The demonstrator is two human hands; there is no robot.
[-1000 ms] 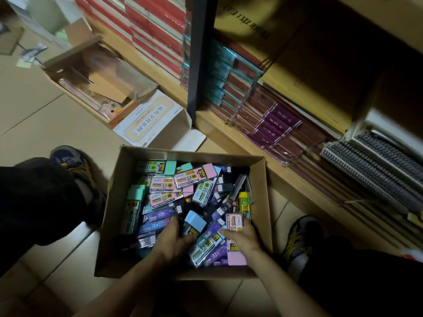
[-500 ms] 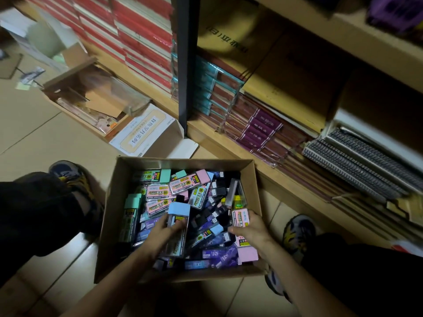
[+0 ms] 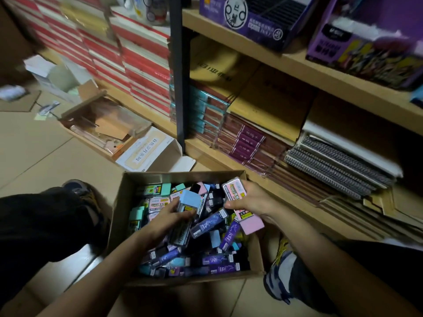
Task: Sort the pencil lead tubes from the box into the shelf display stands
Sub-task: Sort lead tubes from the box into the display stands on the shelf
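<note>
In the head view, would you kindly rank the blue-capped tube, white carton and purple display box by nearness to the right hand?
1. blue-capped tube, in the left hand.
2. white carton, on the floor beyond the cardboard box.
3. purple display box, upper shelf.

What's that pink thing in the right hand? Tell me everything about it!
It is a pink tube of pencil leads: flat, plastic-looking, with a printed label at its far end and a plain pink cap at the near end. The right hand grips its middle, holding it tilted above the box's right edge.
</note>
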